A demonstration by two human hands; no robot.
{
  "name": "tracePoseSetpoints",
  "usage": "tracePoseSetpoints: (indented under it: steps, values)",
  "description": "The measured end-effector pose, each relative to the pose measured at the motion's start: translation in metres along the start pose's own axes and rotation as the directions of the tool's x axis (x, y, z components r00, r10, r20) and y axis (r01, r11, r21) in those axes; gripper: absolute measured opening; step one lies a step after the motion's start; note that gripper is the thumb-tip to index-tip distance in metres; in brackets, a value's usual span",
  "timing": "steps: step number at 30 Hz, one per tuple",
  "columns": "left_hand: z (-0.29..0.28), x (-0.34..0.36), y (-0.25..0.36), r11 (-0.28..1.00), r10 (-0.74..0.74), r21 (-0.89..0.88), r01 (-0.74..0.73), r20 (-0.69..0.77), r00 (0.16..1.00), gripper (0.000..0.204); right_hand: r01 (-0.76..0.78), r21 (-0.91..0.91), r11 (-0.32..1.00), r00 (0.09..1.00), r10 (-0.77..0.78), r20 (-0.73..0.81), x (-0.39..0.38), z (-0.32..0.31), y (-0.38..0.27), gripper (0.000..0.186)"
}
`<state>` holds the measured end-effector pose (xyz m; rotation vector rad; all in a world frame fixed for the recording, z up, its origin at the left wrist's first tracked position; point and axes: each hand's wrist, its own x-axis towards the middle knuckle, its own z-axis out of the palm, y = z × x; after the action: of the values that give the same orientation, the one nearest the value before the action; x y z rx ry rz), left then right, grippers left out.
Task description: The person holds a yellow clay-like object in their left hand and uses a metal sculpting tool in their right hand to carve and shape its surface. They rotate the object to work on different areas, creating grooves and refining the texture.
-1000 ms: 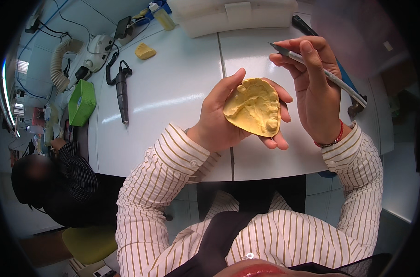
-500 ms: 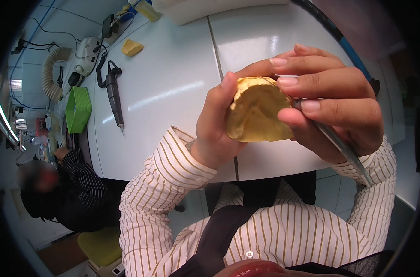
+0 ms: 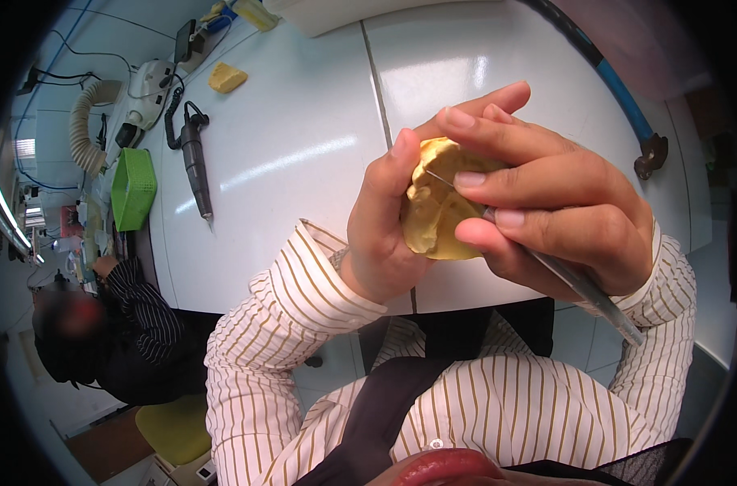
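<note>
A yellow plaster dental model (image 3: 430, 223) is held above the white table, its row of teeth along the upper and left rim. My left hand (image 3: 379, 219) is closed around its left side, the thumb along the edge and other fingers behind it. Between the thumb and fingers of my right hand (image 3: 571, 194) is a slim metal dental carving tool (image 3: 583, 285). Its thin tip touches or lies very close to the teeth at the model's upper left; contact cannot be made out. My right fingers cover the model's right side.
On the white table (image 3: 279, 235) lie a black handpiece (image 3: 196, 166) with a coiled cord and a yellow plaster piece (image 3: 226, 78). A green basket (image 3: 133, 190) stands at the left edge. A blue-handled hammer (image 3: 628, 101) lies at right. Another person (image 3: 153, 324) sits far left.
My right hand has moved left across the model, bringing the tool's tip to the upper left teeth. The model is tilted slightly differently in my left hand.
</note>
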<state>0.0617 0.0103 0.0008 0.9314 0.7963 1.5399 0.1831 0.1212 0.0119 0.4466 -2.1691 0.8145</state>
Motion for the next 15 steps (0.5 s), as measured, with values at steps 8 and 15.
tracePoseSetpoints:
  steps: [8, 15]
  values:
    - [0.0017, 0.0001, -0.0004, 1.0, -0.017, -0.018, 0.017, -0.024, 1.0, 0.074, -0.027, 0.059, 0.998, 1.0, 0.026, 0.017, -0.0016, -0.0008, 0.0009, 0.033]
    - [0.0015, 0.0016, -0.0022, 1.0, 0.007, 0.028, -0.006, -0.024, 1.0, 0.072, 0.001, 0.017, 1.0, 1.0, -0.001, 0.029, -0.0036, -0.0039, 0.0039, 0.032]
